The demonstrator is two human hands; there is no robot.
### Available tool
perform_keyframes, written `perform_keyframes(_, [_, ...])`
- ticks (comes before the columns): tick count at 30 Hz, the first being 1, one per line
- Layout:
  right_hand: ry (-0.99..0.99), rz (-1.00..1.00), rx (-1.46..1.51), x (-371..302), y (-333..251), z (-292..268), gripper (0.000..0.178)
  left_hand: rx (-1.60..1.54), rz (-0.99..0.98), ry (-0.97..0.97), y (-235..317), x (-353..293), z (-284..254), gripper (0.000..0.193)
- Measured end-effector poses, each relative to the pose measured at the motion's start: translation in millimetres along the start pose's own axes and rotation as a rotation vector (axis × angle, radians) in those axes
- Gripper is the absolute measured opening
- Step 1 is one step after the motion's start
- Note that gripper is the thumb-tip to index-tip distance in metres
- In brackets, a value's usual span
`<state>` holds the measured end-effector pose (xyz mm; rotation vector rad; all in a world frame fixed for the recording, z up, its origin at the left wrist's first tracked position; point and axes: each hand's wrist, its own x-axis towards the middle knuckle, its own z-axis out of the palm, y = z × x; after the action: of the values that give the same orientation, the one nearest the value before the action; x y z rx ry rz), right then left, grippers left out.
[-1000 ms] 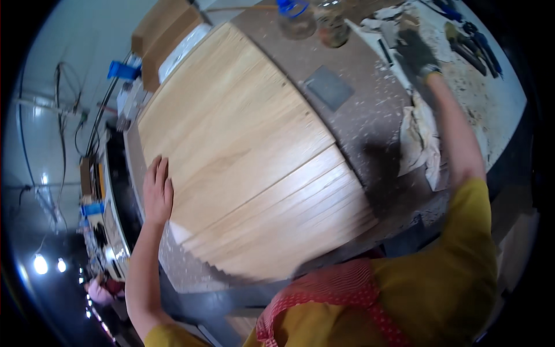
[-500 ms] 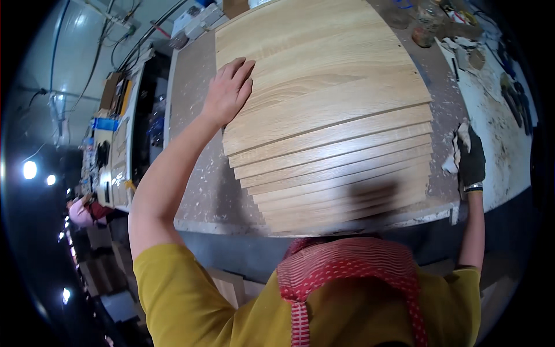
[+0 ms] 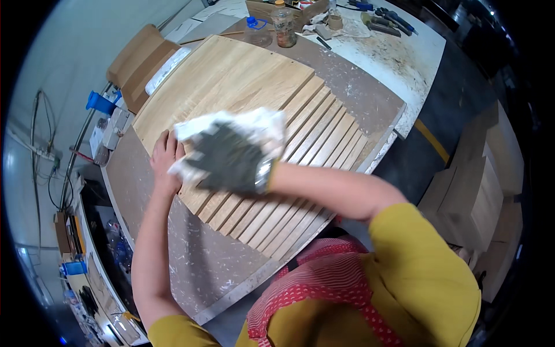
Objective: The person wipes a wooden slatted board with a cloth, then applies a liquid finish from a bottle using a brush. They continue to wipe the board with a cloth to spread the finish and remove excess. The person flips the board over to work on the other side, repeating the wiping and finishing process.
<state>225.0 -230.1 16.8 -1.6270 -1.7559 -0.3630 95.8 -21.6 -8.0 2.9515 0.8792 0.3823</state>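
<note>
A fanned stack of light wood-grain boards (image 3: pixel 248 72) lies on the worktable, the lower boards' edges stepping out toward me. My right hand (image 3: pixel 225 159), in a dark grey glove, is closed on a crumpled white rag (image 3: pixel 263 122) and presses it on the top board near its left edge. The glove is blurred by motion and covers part of the rag. Beside it, bare, my left hand (image 3: pixel 166 161) rests on the left edge of the top board with its fingers laid over it.
The brown worktable (image 3: pixel 193 263) is speckled with pale flecks. Beyond the boards stand a blue-capped jug (image 3: pixel 257 36) and an orange-capped bottle (image 3: pixel 284 26). Pliers-like tools (image 3: pixel 384 24) lie on a white surface. An open cardboard box (image 3: pixel 136 69) is at the far left; large cartons (image 3: pixel 474 191) stand at right.
My right hand has come from the table's right side onto the boards with the rag. My left hand stays at the board's left edge. The view has turned to the right.
</note>
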Motion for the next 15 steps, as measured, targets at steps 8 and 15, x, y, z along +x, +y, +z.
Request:
perform_keyframes(8, [0.128,0.751,-0.468,-107.2,208.1,-183.0,0.030,-0.034,-0.028,0.037,15.7,-8.2,-10.6,0.044])
perform_keyframes(15, [-0.247,0.192,-0.129,-76.0,82.3,-114.6,0.027,-0.020,-0.007,0.039,9.9,-16.1,-18.3,0.045])
